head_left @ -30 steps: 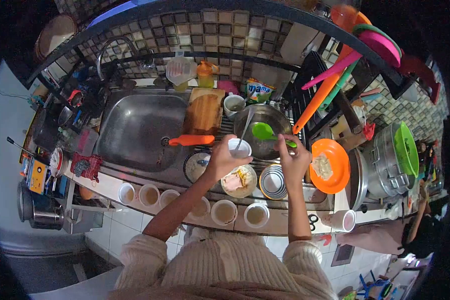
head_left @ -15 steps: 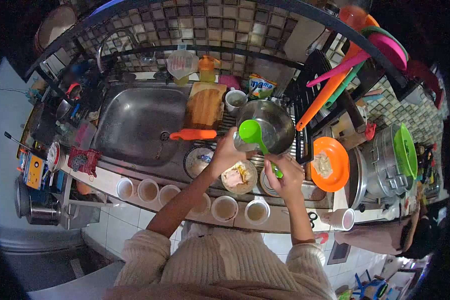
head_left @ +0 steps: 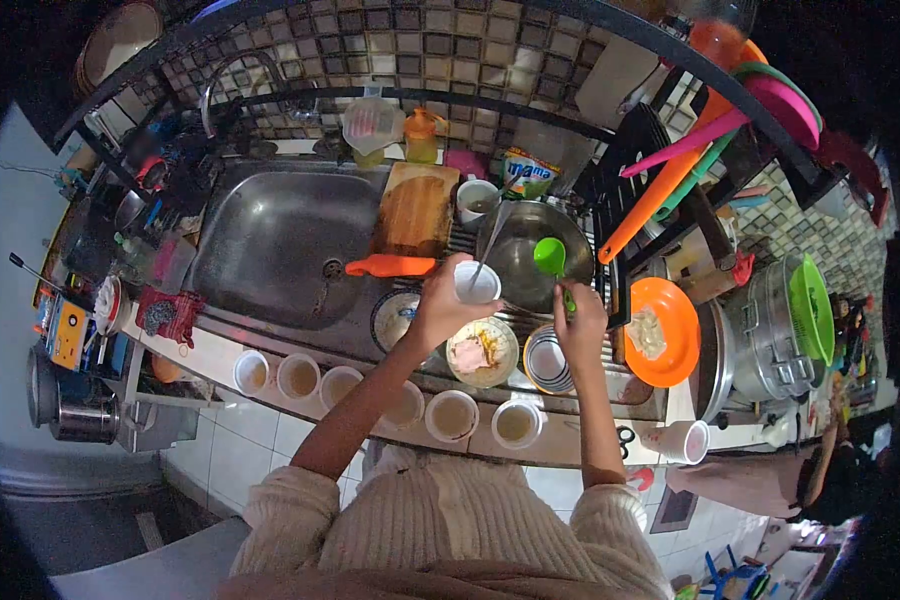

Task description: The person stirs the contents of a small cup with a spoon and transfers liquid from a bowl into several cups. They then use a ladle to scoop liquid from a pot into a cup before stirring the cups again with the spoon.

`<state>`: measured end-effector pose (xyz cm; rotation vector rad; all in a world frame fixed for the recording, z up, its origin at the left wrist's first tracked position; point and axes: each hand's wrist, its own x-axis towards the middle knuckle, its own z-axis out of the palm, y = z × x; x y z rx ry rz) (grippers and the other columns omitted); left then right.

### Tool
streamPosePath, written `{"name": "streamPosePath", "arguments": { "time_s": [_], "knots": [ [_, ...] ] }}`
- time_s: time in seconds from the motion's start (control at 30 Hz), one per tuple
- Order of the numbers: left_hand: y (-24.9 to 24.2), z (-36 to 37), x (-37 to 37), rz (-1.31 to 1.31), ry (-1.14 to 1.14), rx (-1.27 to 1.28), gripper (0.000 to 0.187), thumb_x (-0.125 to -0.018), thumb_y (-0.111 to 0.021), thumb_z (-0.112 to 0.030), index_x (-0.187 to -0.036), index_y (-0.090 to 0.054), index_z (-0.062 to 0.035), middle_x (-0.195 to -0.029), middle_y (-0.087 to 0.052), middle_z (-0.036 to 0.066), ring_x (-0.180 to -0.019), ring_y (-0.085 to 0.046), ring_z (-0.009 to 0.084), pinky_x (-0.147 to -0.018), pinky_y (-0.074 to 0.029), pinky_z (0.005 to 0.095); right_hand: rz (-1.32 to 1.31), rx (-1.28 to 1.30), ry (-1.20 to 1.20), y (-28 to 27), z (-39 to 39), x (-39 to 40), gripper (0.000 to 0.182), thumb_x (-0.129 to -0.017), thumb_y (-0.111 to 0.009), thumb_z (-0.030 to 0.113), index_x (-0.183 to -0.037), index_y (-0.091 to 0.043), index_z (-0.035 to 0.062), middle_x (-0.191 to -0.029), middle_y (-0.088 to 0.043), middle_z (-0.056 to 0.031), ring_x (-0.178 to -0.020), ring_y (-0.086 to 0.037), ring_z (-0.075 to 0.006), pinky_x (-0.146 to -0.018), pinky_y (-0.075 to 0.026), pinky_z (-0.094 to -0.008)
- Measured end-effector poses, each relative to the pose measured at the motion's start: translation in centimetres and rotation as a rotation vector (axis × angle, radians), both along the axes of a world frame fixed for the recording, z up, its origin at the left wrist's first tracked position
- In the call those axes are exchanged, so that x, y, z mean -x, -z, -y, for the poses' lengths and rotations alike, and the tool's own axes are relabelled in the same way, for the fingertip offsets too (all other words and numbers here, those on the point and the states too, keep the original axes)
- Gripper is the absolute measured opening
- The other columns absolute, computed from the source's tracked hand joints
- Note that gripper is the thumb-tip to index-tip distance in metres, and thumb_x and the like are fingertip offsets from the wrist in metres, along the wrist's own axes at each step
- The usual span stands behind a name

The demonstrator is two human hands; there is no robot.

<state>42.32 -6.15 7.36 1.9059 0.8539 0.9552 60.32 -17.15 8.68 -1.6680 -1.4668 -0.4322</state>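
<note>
My left hand (head_left: 444, 308) is closed around a white plastic cup (head_left: 482, 284), held tilted at the near left side of a metal pot (head_left: 522, 268). A thin grey strip, perhaps a spoon handle, runs from the cup towards the pot's far rim. In my right hand (head_left: 583, 328) is the handle of a green ladle (head_left: 549, 256), its bowl over the pot. Below my hands sit a bowl of pink and yellow food (head_left: 478, 357) and a stack of white dishes (head_left: 548, 362). Part of another bowl (head_left: 390, 325) shows beside my left wrist.
Several cups of brownish liquid (head_left: 451, 416) line the counter's front edge, some behind my left forearm. Left is a steel sink (head_left: 270, 230) with an orange-handled tool (head_left: 395, 266) and cutting board (head_left: 417, 205). Right are an orange plate (head_left: 678, 350), scissors (head_left: 625, 440) and stacked cups (head_left: 685, 441).
The green ladle has moved right, away from the cup and over the pot. My right hand has shifted up and slightly right, uncovering the stacked dishes. The cup now shows clearly.
</note>
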Motion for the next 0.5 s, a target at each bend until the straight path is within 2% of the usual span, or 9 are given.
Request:
{"name": "streamPosePath", "arguments": {
  "time_s": [0.1, 0.17, 0.3, 0.37, 0.4, 0.5],
  "knots": [
    [0.2, -0.2, 0.1, 0.034, 0.007, 0.004, 0.07, -0.052, -0.084, -0.028, -0.107, -0.049, -0.0022, -0.093, -0.06, 0.016, -0.088, -0.06, 0.0264, -0.078, -0.046, 0.0358, 0.0, 0.081, -0.026, 0.5, 0.0, -0.1, 0.007, -0.079, -0.062, 0.007, -0.083, -0.058, 0.0018, -0.075, -0.059, -0.0146, -0.068, -0.058, -0.0313, -0.063, -0.045, -0.0377],
    [-0.2, -0.1, 0.3, -0.056, 0.032, 0.05, 0.073, -0.055, -0.085, -0.025, -0.113, -0.047, -0.0017, -0.101, -0.058, 0.012, -0.094, -0.057, 0.0205, -0.084, -0.045, 0.0321, -0.12, 0.1, -0.022, 0.6, 0.1, 0.1, 0.007, -0.08, -0.061, 0.008, -0.084, -0.059, 0.0019, -0.075, -0.061, -0.0152, -0.068, -0.059, -0.0317, -0.062, -0.046, -0.0369],
    [-0.7, 0.1, 0.4, -0.083, 0.024, 0.034, 0.073, -0.055, -0.085, -0.026, -0.112, -0.047, -0.0016, -0.102, -0.057, 0.013, -0.095, -0.057, 0.021, -0.084, -0.044, 0.0323, -0.292, 0.185, 0.048, -0.3, 0.5, 0.4, 0.009, -0.082, -0.06, 0.009, -0.085, -0.06, 0.0015, -0.073, -0.062, -0.0152, -0.067, -0.062, -0.0285, -0.061, -0.047, -0.0325],
    [-0.5, 0.2, 0.3, -0.078, 0.01, 0.013, 0.069, -0.055, -0.084, -0.025, -0.11, -0.049, -0.0021, -0.099, -0.058, 0.012, -0.092, -0.057, 0.0202, -0.083, -0.045, 0.032, -0.496, 0.059, 0.001, -0.3, 0.5, 0.2, 0.009, -0.083, -0.059, 0.009, -0.086, -0.06, 0.0011, -0.07, -0.064, -0.0122, -0.065, -0.064, -0.0197, -0.059, -0.047, -0.0272],
    [-0.4, 0.2, 0.3, -0.078, 0.01, 0.013, 0.069, -0.055, -0.084, -0.025, -0.11, -0.049, -0.0021, -0.099, -0.058, 0.012, -0.092, -0.057, 0.0202, -0.083, -0.045, 0.032, -0.496, 0.059, 0.001, -0.3, 0.6, 0.1, 0.009, -0.083, -0.059, 0.009, -0.086, -0.06, 0.0011, -0.07, -0.064, -0.0122, -0.065, -0.064, -0.0197, -0.059, -0.047, -0.0272],
    [0.2, -0.1, 0.3, -0.091, 0.064, 0.06, 0.065, -0.056, -0.084, -0.023, -0.108, -0.05, -0.0026, -0.095, -0.059, 0.01, -0.089, -0.058, 0.0182, -0.081, -0.045, 0.0314, -0.654, -0.009, 0.003, -1.0, 1.0, 0.1, 0.009, -0.084, -0.059, 0.008, -0.086, -0.06, -0.0006, -0.07, -0.065, -0.0072, -0.067, -0.061, -0.0092, -0.06, -0.046, -0.0243]
  ]
}}
